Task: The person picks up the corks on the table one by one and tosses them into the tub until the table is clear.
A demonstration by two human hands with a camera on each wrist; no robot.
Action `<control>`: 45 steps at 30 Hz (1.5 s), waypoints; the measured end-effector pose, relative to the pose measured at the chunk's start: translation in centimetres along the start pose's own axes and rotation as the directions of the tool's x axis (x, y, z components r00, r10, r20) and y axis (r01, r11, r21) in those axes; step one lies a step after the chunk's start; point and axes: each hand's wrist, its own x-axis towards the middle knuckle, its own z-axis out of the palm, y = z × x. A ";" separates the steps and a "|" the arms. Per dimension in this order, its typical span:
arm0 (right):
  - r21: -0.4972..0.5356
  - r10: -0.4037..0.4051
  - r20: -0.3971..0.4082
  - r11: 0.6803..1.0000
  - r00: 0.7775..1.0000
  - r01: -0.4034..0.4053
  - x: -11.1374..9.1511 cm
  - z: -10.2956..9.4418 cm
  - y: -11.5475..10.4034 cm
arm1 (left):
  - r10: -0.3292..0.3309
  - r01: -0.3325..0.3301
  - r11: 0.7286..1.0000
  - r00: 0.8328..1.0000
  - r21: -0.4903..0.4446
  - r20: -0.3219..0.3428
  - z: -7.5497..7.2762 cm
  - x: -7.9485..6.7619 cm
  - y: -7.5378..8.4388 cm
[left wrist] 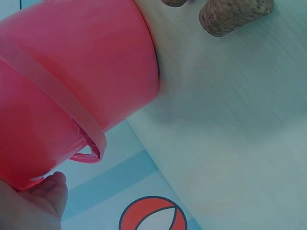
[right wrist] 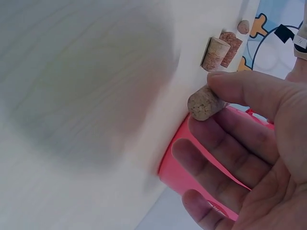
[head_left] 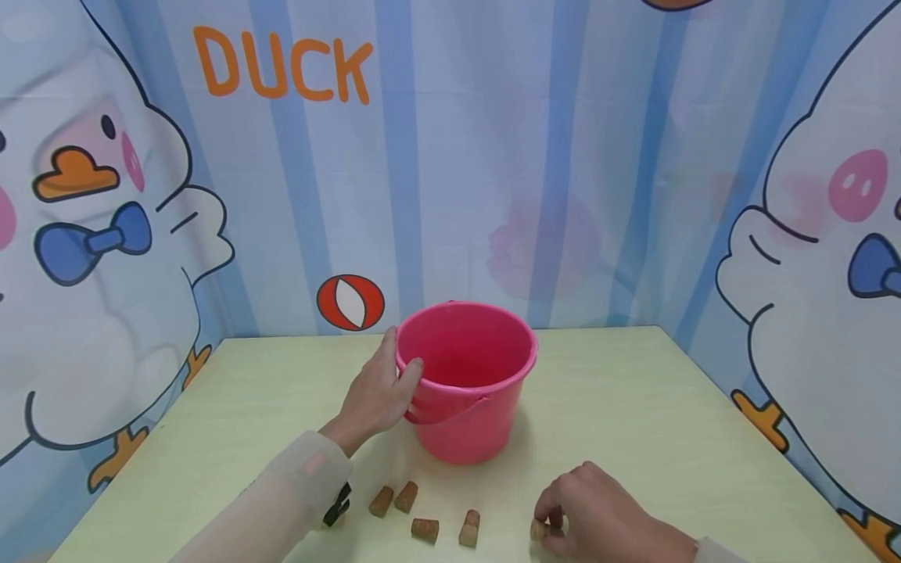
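Note:
A pink bucket (head_left: 468,430) stands upright on the table, its handle hanging down at the front. My left hand (head_left: 376,391) grips the left side of its rim, thumb toward the inside. Down at the front right, my right hand (head_left: 598,512) pinches a cork (right wrist: 204,104) between thumb and index finger; its other fingers are loosely bent in the right wrist view. Several corks lie in front of the bucket, among them one on its side (head_left: 425,530) and a pair (head_left: 406,496) toward the left sleeve. The part of the bucket's bottom nearest me is hidden by its wall.
The pale table (head_left: 598,407) ends at a striped blue curtain (head_left: 464,156) printed with ducks, which also rises on both sides. A black strap (head_left: 338,507) sits at the left wrist, close to the corks.

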 end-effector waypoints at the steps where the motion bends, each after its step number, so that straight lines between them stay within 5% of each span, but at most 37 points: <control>1: -0.007 -0.004 -0.006 1.000 1.000 0.004 0.0 0.0 0.0 | -0.001 0.001 1.000 1.000 0.000 -0.001 0.0 0.0 0.0; 20: -0.043 0.013 -0.142 0.999 0.990 -0.019 0.4 -1.3 -0.9 | 0.000 0.000 1.000 1.000 -0.004 -0.010 0.0 0.0 0.0; 45: -0.116 -0.044 -0.371 0.993 0.928 0.000 0.7 -3.0 -1.8 | -0.007 0.007 1.000 1.000 -0.005 -0.007 0.1 0.1 0.0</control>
